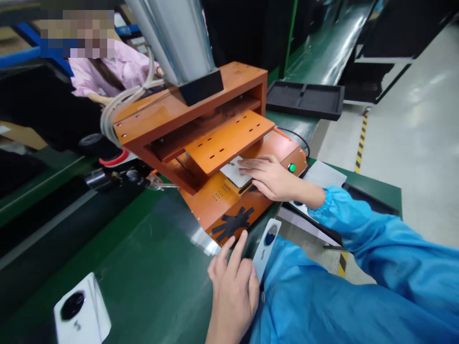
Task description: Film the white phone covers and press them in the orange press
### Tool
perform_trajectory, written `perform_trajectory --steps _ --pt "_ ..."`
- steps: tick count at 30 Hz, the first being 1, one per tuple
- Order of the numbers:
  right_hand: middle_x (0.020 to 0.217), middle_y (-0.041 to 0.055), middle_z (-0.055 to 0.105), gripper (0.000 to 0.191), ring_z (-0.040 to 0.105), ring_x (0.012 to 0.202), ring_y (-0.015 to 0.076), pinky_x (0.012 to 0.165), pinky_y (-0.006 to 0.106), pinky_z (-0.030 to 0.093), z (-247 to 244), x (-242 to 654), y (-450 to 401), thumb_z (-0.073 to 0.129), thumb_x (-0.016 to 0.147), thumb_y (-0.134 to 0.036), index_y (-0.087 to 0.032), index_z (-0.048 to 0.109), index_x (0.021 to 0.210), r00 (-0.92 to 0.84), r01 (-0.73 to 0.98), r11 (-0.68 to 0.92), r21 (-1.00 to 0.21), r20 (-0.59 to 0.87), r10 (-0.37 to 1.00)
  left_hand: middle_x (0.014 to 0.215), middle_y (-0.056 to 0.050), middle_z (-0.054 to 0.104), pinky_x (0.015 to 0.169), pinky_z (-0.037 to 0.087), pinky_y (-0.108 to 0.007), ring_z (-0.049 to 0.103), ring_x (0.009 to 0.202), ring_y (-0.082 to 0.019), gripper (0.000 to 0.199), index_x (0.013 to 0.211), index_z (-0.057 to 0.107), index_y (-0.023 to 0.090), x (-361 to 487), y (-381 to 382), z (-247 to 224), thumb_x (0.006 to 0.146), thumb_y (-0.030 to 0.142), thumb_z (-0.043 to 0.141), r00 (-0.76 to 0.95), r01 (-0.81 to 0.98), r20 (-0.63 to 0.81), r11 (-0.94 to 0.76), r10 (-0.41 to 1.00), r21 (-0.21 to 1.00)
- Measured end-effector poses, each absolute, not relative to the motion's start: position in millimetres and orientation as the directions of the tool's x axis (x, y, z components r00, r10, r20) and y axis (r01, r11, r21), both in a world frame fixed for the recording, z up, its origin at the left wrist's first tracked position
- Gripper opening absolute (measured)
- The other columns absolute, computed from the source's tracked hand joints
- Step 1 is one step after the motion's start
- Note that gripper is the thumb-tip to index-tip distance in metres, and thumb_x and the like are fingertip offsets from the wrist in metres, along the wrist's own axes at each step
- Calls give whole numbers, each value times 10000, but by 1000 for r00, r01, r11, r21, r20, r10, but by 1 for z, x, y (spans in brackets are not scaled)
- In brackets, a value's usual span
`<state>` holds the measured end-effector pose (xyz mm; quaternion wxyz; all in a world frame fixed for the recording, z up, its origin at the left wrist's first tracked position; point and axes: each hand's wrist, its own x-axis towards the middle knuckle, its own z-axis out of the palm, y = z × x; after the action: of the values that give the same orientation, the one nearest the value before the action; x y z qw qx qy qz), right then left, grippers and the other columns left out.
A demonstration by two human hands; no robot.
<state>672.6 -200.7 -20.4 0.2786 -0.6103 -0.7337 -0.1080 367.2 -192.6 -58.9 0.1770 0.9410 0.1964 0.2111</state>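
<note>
An orange press machine (193,203) stands on the green table, with a white panel (234,173) lying on its low fixture under the raised orange plate (233,141). My right hand (270,179) rests its fingers on the panel's right side, fingers stretched out. In front of the machine, near the black tape patch, is my left hand (234,286), with two fingers extended and the others curled. Beside it, a white phone back cover (263,251) with a dark round camera area stands tilted at the table edge; whether the left hand touches it is unclear.
White covers (84,310) lie at the lower left. A black tray (304,99) sits behind the machine. A green button (291,167) is on the machine's right front. A person in pink (125,71) is across the table.
</note>
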Motion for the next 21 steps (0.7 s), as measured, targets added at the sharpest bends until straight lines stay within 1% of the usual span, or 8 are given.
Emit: perform_trajectory --steps 3,5,7,9,13,16,19,21 --pt "1313 118 642 376 579 1238 252 1049 457 428 -53 684 -241 428 989 -189 -206 588 1328 279 941 -20 -338 740 612 1574 -52 479 1067 272 -505 400 1435 -325 207 765 599 209 377 -187 -66 937 172 489 802 335 359 -857 477 391" --pt "1163 120 656 355 600 1128 256 986 452 472 -79 693 -268 429 989 -186 -211 632 1279 449 893 -184 -411 774 447 1570 -54 483 1088 247 -494 393 1453 -319 195 747 594 210 382 -183 -72 928 202 521 785 338 393 -863 479 377" --pt "1112 122 639 376 596 1065 260 940 454 493 -102 702 -287 429 983 -182 -220 652 1285 476 878 -277 -389 766 432 1555 -46 504 1110 220 -487 381 1467 -312 187 739 596 213 385 -179 -78 917 217 536 770 346 424 -871 476 350" --pt "1132 123 632 436 586 1051 259 918 457 499 -118 708 -295 413 973 -155 -237 635 1340 457 887 -314 -338 739 496 1536 -30 528 1111 213 -488 372 1474 -307 194 731 590 217 386 -175 -83 916 217 530 762 361 443 -878 472 314" --pt "1158 125 628 495 568 1057 251 912 460 503 -120 722 -296 374 968 -116 -245 607 1385 404 915 -276 -296 669 624 1529 -54 535 1043 265 -524 387 1451 -346 167 734 528 218 384 -172 -80 900 231 544 774 362 479 -910 413 201" --pt "1191 129 613 408 564 1074 247 926 456 505 -109 725 -312 444 990 -202 -225 601 1366 420 901 -216 -377 628 656 1468 -117 579 987 298 -545 414 1402 -391 100 795 524 225 381 -182 -70 889 247 549 796 327 481 -930 366 167" --pt "1052 104 635 320 585 921 213 821 388 523 -110 691 -346 500 1007 -377 -197 640 1231 517 786 -100 -610 560 647 1093 -123 702 890 357 -471 559 1159 -335 45 869 545 233 383 -205 -70 907 227 522 782 272 480 -911 397 311" --pt "928 79 639 425 588 808 186 732 337 520 -121 645 -369 455 1010 -541 -181 672 1069 513 606 27 -795 417 751 831 -65 637 790 384 -393 589 913 -256 124 825 519 232 392 -223 -80 935 189 480 798 219 417 -854 436 473"
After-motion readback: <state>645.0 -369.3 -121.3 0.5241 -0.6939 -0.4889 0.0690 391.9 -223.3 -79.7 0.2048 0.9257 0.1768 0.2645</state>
